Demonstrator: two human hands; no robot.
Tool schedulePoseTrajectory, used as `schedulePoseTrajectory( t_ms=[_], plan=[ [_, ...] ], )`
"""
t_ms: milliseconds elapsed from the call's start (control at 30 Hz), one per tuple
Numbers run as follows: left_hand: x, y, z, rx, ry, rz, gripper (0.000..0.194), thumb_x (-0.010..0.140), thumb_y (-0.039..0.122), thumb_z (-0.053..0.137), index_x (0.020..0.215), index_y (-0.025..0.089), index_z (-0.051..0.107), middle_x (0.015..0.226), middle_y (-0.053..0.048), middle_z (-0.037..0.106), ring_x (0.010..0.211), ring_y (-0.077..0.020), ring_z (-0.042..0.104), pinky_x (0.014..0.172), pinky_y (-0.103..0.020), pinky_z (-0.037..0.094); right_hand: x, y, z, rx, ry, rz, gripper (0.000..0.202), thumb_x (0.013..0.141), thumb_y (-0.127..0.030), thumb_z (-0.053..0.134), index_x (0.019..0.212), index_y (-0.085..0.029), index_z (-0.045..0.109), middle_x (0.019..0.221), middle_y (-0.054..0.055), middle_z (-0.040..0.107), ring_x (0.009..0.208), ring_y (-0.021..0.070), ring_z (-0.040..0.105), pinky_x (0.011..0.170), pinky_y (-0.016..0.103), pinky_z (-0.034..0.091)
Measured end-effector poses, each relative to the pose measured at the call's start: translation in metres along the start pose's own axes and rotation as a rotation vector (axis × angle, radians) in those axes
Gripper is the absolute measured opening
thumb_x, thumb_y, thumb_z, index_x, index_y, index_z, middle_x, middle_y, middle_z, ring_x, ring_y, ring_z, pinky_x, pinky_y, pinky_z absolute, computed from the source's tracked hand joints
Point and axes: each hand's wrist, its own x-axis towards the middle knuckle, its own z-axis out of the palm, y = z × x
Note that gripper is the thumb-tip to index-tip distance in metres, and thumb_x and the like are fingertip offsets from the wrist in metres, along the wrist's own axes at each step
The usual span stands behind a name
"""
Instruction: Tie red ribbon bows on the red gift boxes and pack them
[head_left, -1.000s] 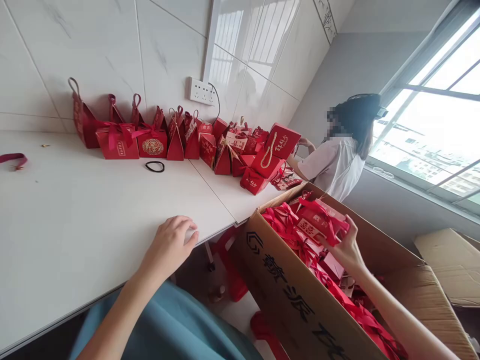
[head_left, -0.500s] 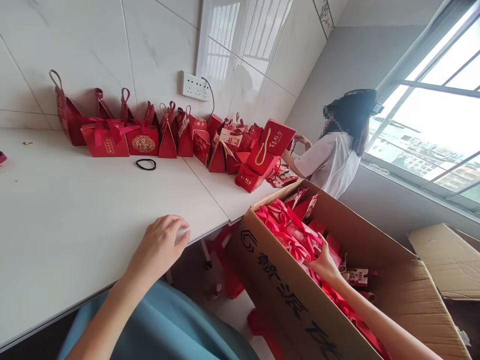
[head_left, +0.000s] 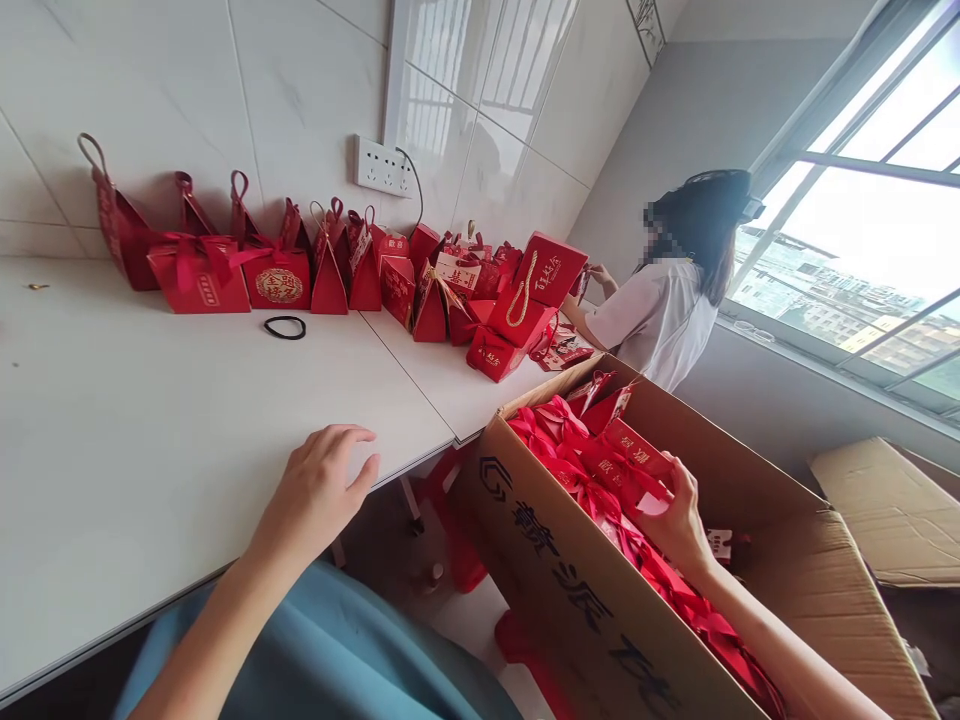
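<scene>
My left hand [head_left: 319, 490] rests at the front edge of the white table [head_left: 187, 420], thumb and fingers apart, holding nothing. Inside the large cardboard box [head_left: 555, 590], my right hand [head_left: 679, 515] grips a red gift box [head_left: 634, 450] with a ribbon, thumb and fingers at its right end. Many red ribboned gift boxes lie beneath and around it. Along the wall stands a row of red gift boxes [head_left: 199, 280] with loop handles. One with a gold cord handle [head_left: 551, 270] sits tilted on others at the row's right end.
A black hair tie [head_left: 285, 327] lies on the table. At the far end a person [head_left: 660, 310] in a pale shirt faces the wall side. A socket strip [head_left: 381, 167] is on the wall. Another carton [head_left: 885, 510] stands at the right; red stools [head_left: 465, 545] are under the table.
My right hand has risen a little and shifted right, and a red gift box is now lifted and tilted in it. My left hand has barely moved.
</scene>
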Motion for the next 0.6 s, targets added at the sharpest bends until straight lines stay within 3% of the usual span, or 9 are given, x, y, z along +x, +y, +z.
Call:
schedulePoseTrajectory(
  t_ms=[133,300,467,600],
  plan=[
    [0.000,0.000,-0.001,-0.023,-0.042,-0.023,0.028,0.084,0.041,0.041,0.093,0.022,0.059,0.100,-0.007,0.067,0.099,-0.0270,0.060,0.089,-0.041,0.046,0.001,-0.005,0.000,0.036,-0.124,0.167,0.108,0.055,-0.042,0.077,0.142,-0.024,0.017,0.146,0.022,0.027,0.129,0.0421,0.038,0.093,0.059,0.043],
    [0.000,-0.002,0.000,0.003,-0.075,-0.005,0.025,0.084,0.038,0.042,0.087,0.021,0.060,0.097,-0.007,0.067,0.096,-0.0258,0.061,0.087,-0.040,0.046,-0.015,0.002,0.020,0.372,-0.372,0.367,0.099,0.061,-0.037,0.074,0.142,-0.031,0.017,0.145,0.018,0.033,0.129,0.0370,0.042,0.086,0.050,0.051],
    [0.000,0.001,-0.001,-0.004,-0.074,-0.003,0.022,0.085,0.035,0.044,0.086,0.020,0.060,0.095,-0.007,0.067,0.092,-0.0244,0.061,0.086,-0.039,0.046,-0.013,0.006,0.038,0.445,-0.368,0.311,0.092,0.063,-0.033,0.068,0.140,-0.037,0.019,0.144,0.011,0.037,0.132,0.0302,0.040,0.098,0.048,0.043],
    [-0.002,-0.001,0.001,-0.026,-0.053,0.000,0.018,0.085,0.031,0.046,0.085,0.020,0.060,0.094,-0.006,0.067,0.092,-0.0238,0.061,0.086,-0.039,0.046,-0.001,0.017,0.030,0.400,-0.460,0.319,0.081,0.061,-0.033,0.061,0.135,-0.033,0.029,0.136,0.013,0.048,0.122,0.0312,0.052,0.090,0.049,0.049]
  ],
)
